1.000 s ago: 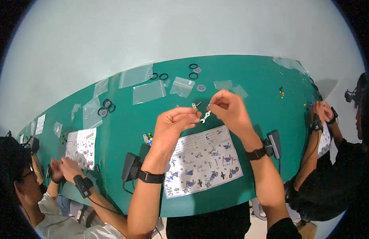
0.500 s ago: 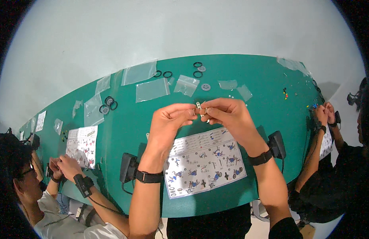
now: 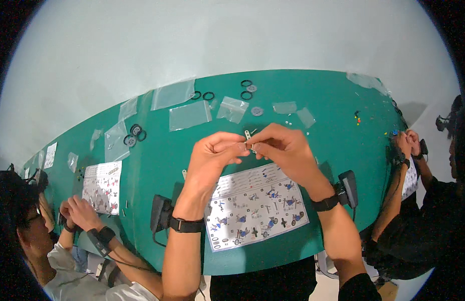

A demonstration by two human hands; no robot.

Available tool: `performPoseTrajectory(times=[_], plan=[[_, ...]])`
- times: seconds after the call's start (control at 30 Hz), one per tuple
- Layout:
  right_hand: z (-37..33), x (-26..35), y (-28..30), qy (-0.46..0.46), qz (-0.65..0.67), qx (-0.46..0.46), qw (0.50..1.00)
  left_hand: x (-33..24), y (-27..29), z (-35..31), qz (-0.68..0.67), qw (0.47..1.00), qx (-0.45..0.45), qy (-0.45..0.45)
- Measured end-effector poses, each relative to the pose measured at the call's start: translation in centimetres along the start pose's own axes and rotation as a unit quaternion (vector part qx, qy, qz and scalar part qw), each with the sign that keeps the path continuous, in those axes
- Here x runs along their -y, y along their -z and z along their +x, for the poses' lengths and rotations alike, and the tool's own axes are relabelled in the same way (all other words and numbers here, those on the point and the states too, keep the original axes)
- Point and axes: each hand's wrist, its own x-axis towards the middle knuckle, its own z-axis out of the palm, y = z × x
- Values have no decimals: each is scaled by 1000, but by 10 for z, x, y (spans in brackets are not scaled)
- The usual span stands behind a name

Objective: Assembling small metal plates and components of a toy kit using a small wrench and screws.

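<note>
My left hand (image 3: 212, 155) and my right hand (image 3: 285, 148) meet above the green table (image 3: 332, 100), fingertips pinched together on a small grey plastic part (image 3: 248, 140) with holes. Both hands grip it, and most of the part is hidden by my fingers. Under my hands lies a printed instruction sheet (image 3: 255, 205) with small coloured pictures. Each wrist wears a black band with a black device.
Clear plastic bags (image 3: 190, 115) and black rubber rings (image 3: 208, 95) lie at the table's far side, with a grey wheel (image 3: 257, 111). A person at the left works over another sheet (image 3: 102, 186). Another person's hands (image 3: 405, 143) work at the right edge.
My hands have drawn closer together and a little lower over the sheet; the small part stays pinched between them.
</note>
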Motion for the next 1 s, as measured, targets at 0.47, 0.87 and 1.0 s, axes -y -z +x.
performPoseTrajectory(times=[0.47,0.87,1.0], plan=[[-1,-12,-15,37,6,-69,997,2,1,-1,-88,996,14,25],[-4,3,-17,174,-212,-82,958,-6,-3,-5,12,999,-4,-47],[-5,5,-19,243,-280,-104,923,-5,-4,-4,16,997,0,-78]])
